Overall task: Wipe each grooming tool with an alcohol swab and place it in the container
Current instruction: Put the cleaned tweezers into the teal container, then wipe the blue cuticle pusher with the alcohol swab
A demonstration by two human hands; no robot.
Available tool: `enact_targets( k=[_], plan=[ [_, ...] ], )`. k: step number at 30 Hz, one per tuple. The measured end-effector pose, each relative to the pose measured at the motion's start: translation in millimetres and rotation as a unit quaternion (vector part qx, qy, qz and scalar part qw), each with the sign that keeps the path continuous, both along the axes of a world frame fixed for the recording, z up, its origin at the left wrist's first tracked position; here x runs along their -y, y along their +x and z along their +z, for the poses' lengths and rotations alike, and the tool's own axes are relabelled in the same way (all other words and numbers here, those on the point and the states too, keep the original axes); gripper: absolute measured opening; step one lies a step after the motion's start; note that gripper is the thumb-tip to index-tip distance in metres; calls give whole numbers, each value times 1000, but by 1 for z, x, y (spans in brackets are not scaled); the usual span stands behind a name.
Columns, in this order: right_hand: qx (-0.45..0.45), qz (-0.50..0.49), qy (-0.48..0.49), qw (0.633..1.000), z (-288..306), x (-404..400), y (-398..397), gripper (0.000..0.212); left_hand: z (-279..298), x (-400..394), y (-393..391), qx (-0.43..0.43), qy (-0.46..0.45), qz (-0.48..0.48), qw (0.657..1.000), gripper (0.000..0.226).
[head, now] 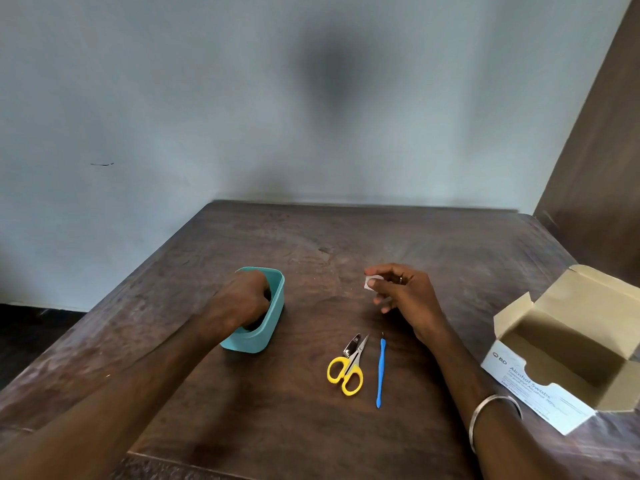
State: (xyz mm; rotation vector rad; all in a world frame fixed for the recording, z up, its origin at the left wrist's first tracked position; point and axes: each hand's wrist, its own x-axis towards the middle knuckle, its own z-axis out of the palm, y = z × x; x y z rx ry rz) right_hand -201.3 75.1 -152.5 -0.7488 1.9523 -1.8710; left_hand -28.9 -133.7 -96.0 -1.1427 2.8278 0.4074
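Note:
A teal plastic container (270,327) stands on the dark wooden table (294,427). My left hand (242,297) reaches down into it with the fingers hidden inside, so what it holds cannot be seen. My right hand (403,296) hovers to the right of the container and pinches a small white alcohol swab (368,282) between thumb and fingers. Nearer to me lie yellow-handled scissors (346,370), a small metal nail clipper (352,344) touching their blades, and a thin blue-handled tool (381,370) to the right.
An open white and tan alcohol swab box (568,358) sits at the table's right edge. A pale wall stands behind the table and a dark wooden panel (602,150) rises at the far right. My right wrist wears a metal bangle (491,410).

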Motion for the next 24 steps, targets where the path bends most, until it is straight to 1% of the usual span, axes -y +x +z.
enact_targets(
  k=[3,6,7,9,11,13,14,16,19,22,24],
  plan=[
    [-8,2,3,1000,0,-1,0,15,1,1,0,6,12,-1,1000,26],
    [-15,1,8,1000,-2,0,-1,15,5,0,1,-15,40,13,999,26],
    [-17,3,7,1000,-3,0,-1,18,7,-1,2,-30,24,14,999,26],
    [-12,5,-2,1000,-3,1,-1,26,13,-9,5,-89,-80,-6,993,25],
    [-14,1,-3,1000,-4,1,-2,28,20,-26,9,-182,-169,-33,968,22],
    [-33,-2,8,999,-5,1,-2,21,27,-47,12,-240,-200,-65,948,21],
    [-42,-3,13,999,-5,1,-3,17,28,-56,12,-242,-192,-84,947,22],
    [-47,-3,14,999,-7,1,-3,10,27,-74,9,-205,-142,-117,961,26],
    [-43,-12,8,999,-7,2,-4,8,18,-91,1,-109,-66,-140,982,32],
    [-47,-18,13,999,-8,2,-4,6,7,-102,-4,-39,-31,-160,986,35],
    [-49,-15,17,999,-8,2,-5,5,2,-104,-5,-2,6,-156,988,36]
  ],
)
